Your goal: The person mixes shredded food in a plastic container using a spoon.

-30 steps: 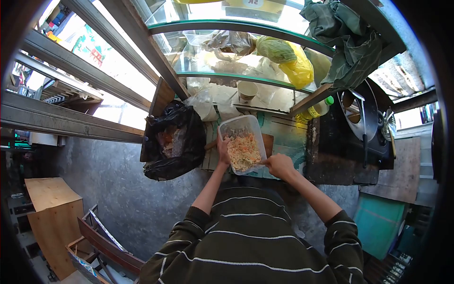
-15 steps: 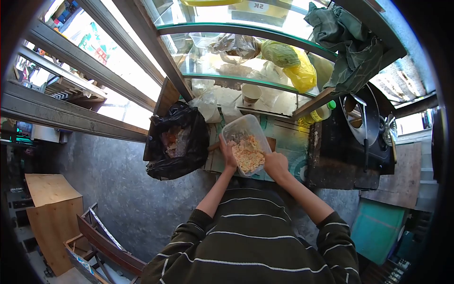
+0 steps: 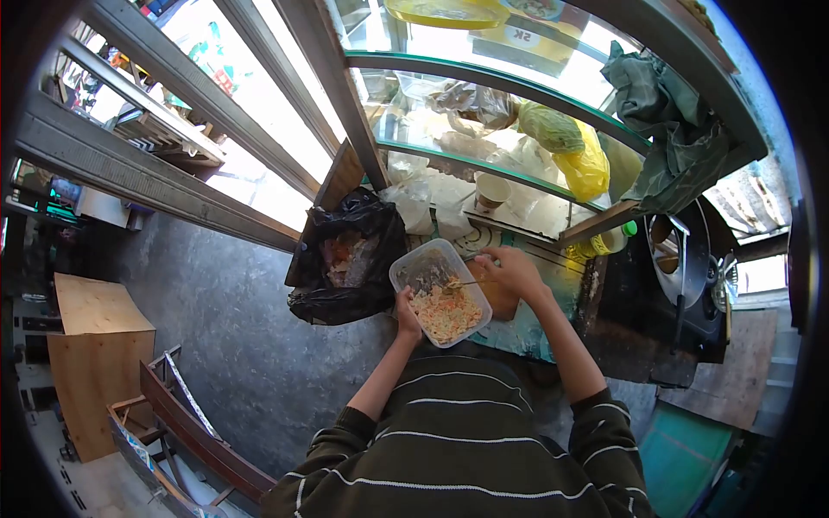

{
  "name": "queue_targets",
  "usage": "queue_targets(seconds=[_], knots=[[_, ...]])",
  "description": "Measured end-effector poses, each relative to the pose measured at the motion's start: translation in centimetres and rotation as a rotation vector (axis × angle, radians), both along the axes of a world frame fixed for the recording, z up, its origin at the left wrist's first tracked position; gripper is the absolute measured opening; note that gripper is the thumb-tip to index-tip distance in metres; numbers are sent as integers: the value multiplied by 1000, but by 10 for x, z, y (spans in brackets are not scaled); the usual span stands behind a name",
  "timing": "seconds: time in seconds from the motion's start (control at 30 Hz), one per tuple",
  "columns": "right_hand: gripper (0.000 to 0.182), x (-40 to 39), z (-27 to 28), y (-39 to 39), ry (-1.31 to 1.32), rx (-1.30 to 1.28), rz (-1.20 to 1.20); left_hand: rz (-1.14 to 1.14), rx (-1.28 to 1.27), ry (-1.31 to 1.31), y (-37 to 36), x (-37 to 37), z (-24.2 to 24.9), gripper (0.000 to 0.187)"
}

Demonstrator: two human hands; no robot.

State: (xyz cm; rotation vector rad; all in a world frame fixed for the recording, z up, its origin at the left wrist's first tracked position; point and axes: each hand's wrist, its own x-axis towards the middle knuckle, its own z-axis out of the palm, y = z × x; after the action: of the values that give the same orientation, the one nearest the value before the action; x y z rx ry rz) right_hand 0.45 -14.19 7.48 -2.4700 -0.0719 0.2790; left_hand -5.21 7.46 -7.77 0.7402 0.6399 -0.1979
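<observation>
Inspecting the work area, we find the clear plastic container [image 3: 398,274] in front of the torso, near the edge of the green-topped counter [image 3: 537,324]. It holds a chopped, pale-and-orange food mix [image 3: 449,318], heaped mainly toward the near side; smears mark the far inner wall. We note the left hand [image 3: 408,314] gripping the container's left side, thumb by the rim; its other fingers are partly hidden, so we cannot tell how they are set underneath. The right hand [image 3: 516,273] pinches the thin handle of a utensil [image 3: 471,282] between thumb and fingers — its working end is at the mix, inside the container. A brown wooden board [image 3: 501,304] shows just beside the container, on its right, below the right hand. To the container's left we record an open black plastic bag [image 3: 347,298] with mixed scraps inside. Beyond the container stand clear plastic bags [image 3: 413,204] and a paper cup [image 3: 492,192]; farther right, we log a green-capped bottle [image 3: 606,242] and a wok [image 3: 691,259] — both well apart from the container.
</observation>
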Motion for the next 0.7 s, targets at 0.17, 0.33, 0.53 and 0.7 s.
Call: queue_targets(seconds=[0.17,0.33,0.53,0.7], knots=[[43,61,-2,20,73,62,-240,45,-116,-19,12,-18,5,29],[34,107,-70,38,-4,496,-455,96,-75,-34,26,-37,-30,32],[30,111,-69,31,-345,245,-300,148,-56,19,25,-36,-3,30],[29,110,-78,22,-283,300,-289,123,-93,8,25,-33,-11,31]])
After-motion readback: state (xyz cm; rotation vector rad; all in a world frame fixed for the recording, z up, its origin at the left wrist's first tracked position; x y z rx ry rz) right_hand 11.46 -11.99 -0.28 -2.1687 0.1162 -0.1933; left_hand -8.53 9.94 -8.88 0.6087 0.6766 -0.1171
